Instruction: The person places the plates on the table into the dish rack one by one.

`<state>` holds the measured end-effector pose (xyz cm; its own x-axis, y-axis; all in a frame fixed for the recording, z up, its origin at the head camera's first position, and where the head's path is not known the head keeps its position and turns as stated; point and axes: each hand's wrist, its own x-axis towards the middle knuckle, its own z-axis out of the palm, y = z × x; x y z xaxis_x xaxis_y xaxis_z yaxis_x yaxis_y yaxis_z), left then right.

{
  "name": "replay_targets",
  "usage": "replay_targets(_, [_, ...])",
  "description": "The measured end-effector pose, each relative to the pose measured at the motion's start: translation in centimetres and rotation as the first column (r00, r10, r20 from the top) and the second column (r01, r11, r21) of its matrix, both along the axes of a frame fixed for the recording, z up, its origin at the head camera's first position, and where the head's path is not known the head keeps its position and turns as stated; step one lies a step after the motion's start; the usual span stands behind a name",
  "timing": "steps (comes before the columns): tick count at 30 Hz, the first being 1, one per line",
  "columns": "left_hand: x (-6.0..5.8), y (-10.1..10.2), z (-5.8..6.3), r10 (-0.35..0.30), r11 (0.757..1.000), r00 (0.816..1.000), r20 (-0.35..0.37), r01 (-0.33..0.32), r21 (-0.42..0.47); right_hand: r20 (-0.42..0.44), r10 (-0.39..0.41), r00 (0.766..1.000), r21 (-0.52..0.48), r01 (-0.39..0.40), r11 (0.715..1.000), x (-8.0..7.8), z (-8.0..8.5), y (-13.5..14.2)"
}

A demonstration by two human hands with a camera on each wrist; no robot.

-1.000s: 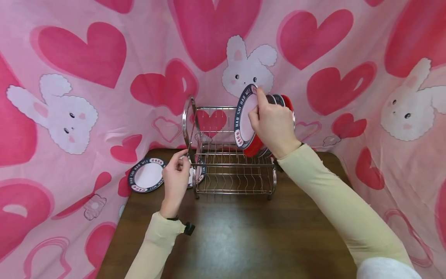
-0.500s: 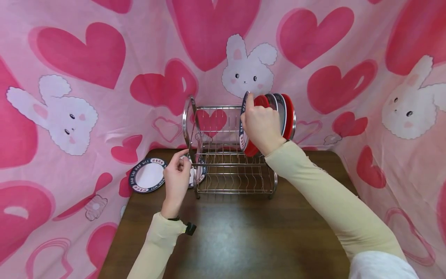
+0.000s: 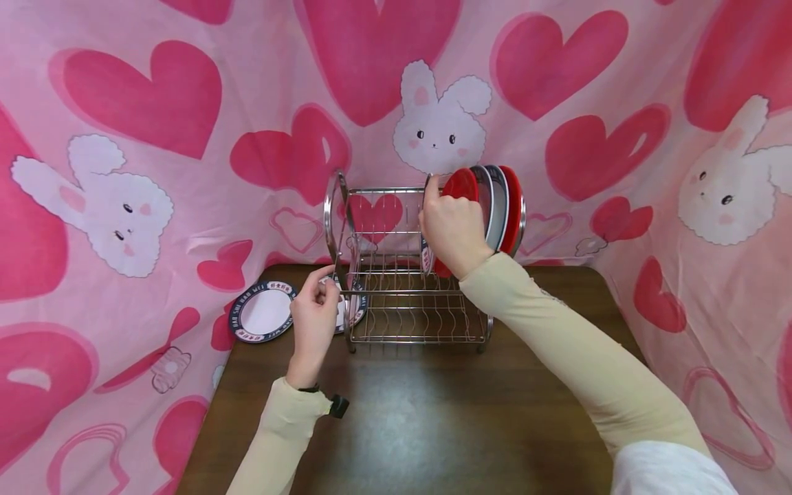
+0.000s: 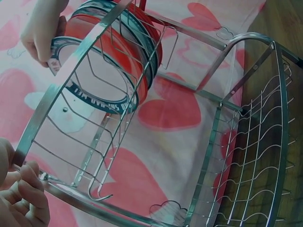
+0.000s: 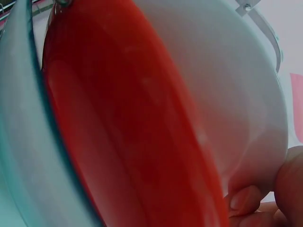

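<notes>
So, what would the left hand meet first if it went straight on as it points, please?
The left hand would first meet the metal rack, whose left end it appears to pinch.

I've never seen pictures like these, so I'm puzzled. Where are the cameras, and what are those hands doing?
There's no robot: these are a person's two bare hands. One picture comes from a camera on the head, looking down; the others come from one on each wrist. On the brown table stands a metal rack, with two patterned plates lying by its left end. The left hand pinches the rack's side. The right hand holds another plate by its edge, beside red dishes.
</notes>
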<state>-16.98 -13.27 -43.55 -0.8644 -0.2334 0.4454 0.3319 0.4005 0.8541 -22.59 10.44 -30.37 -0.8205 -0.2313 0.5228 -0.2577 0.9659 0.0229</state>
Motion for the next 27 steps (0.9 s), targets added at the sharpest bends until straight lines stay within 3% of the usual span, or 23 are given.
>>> replay_targets(8, [-0.07, -0.17, -0.23, 0.003, 1.000, 1.000, -0.018, -0.003, -0.001, 0.042, -0.006, 0.999, 0.019, 0.005, 1.000, -0.16, -0.27, -0.45])
replay_targets(27, [-0.08, 0.10, -0.25, 0.000, 1.000, 0.999, -0.035, 0.001, 0.007, -0.007, -0.059, 0.998, 0.045, 0.059, 0.997, -0.08, 0.45, 0.05])
